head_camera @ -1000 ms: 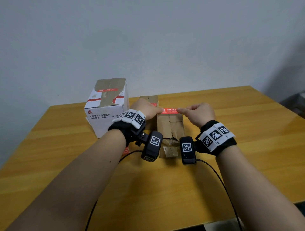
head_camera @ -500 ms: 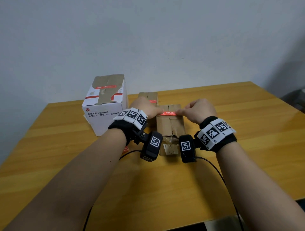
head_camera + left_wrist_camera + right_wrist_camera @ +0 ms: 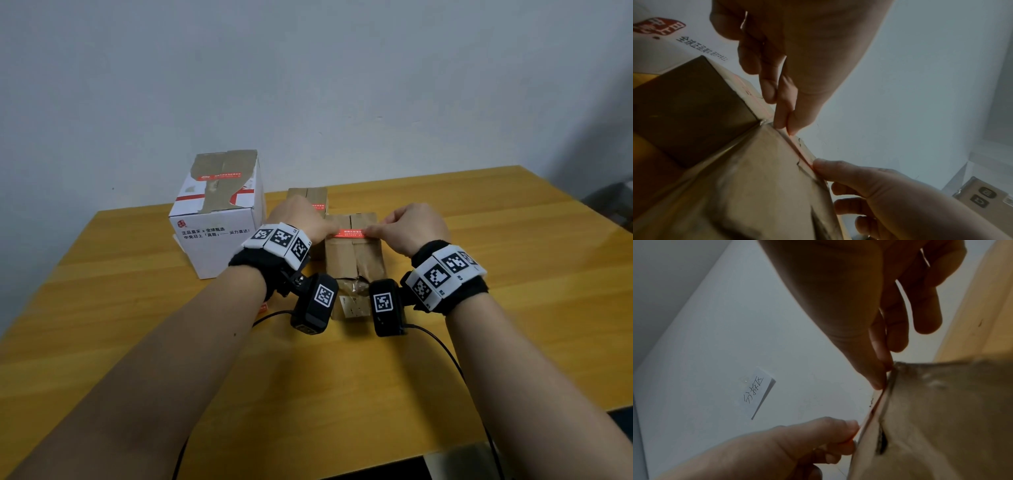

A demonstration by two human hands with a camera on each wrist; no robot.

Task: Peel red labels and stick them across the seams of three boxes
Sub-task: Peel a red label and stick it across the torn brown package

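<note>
Standing at the back of the wooden bench (image 3: 144, 342), by the wall, is the biggest thing, a white box (image 3: 219, 236) with torn brown tape and a red label on top. Just right of it sits a brown box (image 3: 352, 253), and a smaller brown box (image 3: 308, 197) behind it is mostly hidden by the left hand (image 3: 301, 219). The left hand and the right hand (image 3: 411, 228) each pinch one end of a thin red label (image 3: 351, 233) that lies across the seam on the near brown box's top. The pinching fingertips (image 3: 785, 125) show in the wrist views. The label's print is too small to read.
</note>
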